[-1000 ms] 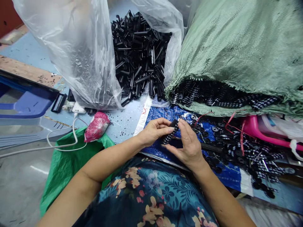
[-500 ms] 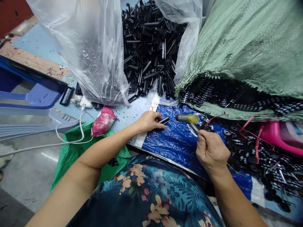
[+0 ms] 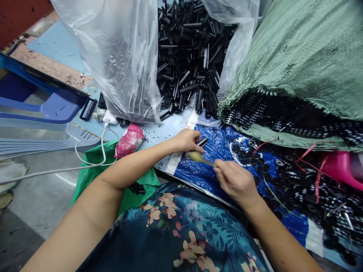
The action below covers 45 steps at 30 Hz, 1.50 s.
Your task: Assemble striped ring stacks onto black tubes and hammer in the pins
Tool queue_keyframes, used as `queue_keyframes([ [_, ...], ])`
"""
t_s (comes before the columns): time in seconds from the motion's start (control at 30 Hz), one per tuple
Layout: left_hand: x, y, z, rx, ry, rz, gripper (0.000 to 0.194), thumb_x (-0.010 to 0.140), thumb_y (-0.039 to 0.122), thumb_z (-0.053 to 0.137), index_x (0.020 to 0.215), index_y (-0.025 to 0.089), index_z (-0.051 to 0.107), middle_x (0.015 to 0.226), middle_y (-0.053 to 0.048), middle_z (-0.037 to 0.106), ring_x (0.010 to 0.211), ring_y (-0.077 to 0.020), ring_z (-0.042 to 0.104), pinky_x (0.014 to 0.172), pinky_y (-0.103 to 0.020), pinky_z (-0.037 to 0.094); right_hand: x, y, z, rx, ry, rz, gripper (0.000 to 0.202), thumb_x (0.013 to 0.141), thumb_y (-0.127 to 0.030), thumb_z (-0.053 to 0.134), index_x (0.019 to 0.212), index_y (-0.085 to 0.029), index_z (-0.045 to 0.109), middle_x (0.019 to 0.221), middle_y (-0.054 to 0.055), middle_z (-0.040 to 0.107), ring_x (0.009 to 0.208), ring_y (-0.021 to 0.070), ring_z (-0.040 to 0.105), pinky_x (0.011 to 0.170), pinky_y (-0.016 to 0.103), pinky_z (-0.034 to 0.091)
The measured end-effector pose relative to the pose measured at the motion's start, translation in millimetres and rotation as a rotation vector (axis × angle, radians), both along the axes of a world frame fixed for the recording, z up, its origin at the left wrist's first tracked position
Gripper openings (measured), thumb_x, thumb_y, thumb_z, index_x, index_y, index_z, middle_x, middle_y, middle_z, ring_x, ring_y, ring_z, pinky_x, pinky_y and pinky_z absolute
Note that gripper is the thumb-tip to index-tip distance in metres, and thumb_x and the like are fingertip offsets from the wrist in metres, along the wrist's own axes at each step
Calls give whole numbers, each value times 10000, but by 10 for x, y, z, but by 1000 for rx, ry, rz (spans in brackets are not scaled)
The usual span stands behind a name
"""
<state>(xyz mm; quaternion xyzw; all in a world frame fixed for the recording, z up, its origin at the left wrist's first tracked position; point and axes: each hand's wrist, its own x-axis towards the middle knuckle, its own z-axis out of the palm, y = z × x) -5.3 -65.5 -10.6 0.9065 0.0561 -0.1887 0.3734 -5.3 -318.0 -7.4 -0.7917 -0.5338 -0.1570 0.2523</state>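
My left hand (image 3: 187, 141) pinches a short black tube (image 3: 202, 142) just above the blue plastic sheet (image 3: 195, 172). In my right hand (image 3: 236, 181) is the thin metal handle of a small mallet; its yellowish head (image 3: 195, 156), blurred by motion, is right below my left fingers. Whether the head touches the tube I cannot tell. Small black discs and patterned black pieces (image 3: 300, 185) lie spread over the sheet to the right of my right hand.
Beyond my hands, a clear plastic bag (image 3: 124, 68) stands beside a heap of black tubes (image 3: 190, 56). A green woven sack (image 3: 306, 64) spills black pieces. A pink wrapped bundle (image 3: 130, 140), white cable (image 3: 102, 147), blue plastic chair (image 3: 56, 107) and pink basket (image 3: 342, 168) are also around.
My right hand has swung the mallet left and down, from right of the tube to beside my left hand. My left hand keeps its hold on the tube. The view has shifted slightly.
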Motion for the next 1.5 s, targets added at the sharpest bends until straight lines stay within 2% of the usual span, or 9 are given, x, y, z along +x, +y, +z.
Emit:
queue_keyframes([
  [0.17, -65, 90, 150, 33, -52, -25, 244, 679, 306, 806, 775, 175, 624, 632, 18, 531, 611, -137, 437, 614, -290, 286, -13, -42, -79, -118, 104, 133, 186, 954, -199, 601, 1126, -160, 660, 791, 43, 698, 658, 157, 625, 646, 286, 490],
  [0.3, -506, 781, 644, -298, 224, -346, 269, 578, 335, 891, 661, 200, 673, 569, 25, 569, 510, -117, 456, 516, -274, 316, 116, -403, -117, -4, 176, 61, 255, 915, -168, 671, 1169, -184, 654, 951, 57, 743, 787, 157, 681, 779, 282, 540],
  [0.43, -859, 1238, 968, -248, 194, -198, 287, 595, 434, 900, 731, 221, 764, 586, 10, 631, 520, -135, 529, 539, -271, 403, 243, -615, -215, -87, 55, -119, 147, 896, -267, 723, 1024, -198, 701, 923, 54, 747, 777, 188, 681, 746, 319, 531],
  [0.67, -244, 1028, 329, 779, -243, 56, 240, 911, 248, 531, 949, 123, 733, 1023, -167, 687, 1036, -299, 562, 882, -413, 410, 378, -338, -128, -87, 184, -196, 243, 937, -415, 644, 1029, -198, 702, 904, 69, 745, 788, 205, 693, 733, 327, 534],
  [0.9, -95, 913, 283, 786, -352, 93, 243, 885, 245, 477, 769, 163, 673, 855, -141, 667, 903, -296, 562, 795, -410, 379, 1062, -138, -41, 190, 399, -728, 281, 922, -463, 547, 1022, -206, 607, 872, 73, 731, 717, 220, 683, 726, 358, 524],
  [1.03, -209, 591, 362, 506, -470, 160, 116, 807, 178, 522, 694, 191, 539, 773, -73, 587, 781, -211, 517, 731, -345, 371, 1474, 128, -113, 131, 529, -766, 420, 828, -513, 641, 1090, -203, 534, 933, 104, 740, 764, 264, 693, 785, 424, 525],
  [1.17, -252, 454, 199, -77, -203, 428, 242, 740, 218, 639, 620, 203, 430, 576, 33, 427, 540, -110, 367, 549, -261, 270, 1550, 172, -83, 172, 570, -750, 463, 779, -505, 679, 1099, -207, 525, 865, 69, 721, 730, 250, 676, 785, 435, 523],
  [1.33, -301, 283, 140, -762, -120, 688, 356, 747, 444, 752, 740, 190, 502, 557, 69, 450, 450, -59, 330, 455, -212, 191, 1118, -82, 121, 415, 931, -443, 650, 768, -541, 707, 1287, -228, 473, 821, 12, 683, 698, 207, 649, 688, 379, 544],
  [1.5, -293, -124, 336, -1077, -41, 656, 333, 757, 252, 729, 1022, 190, 537, 655, 68, 549, 467, -52, 464, 456, -181, 314, 519, -36, 183, 636, 1616, -320, 495, 913, -677, 470, 1089, -230, 586, 807, 19, 644, 621, 160, 606, 559, 317, 522],
])
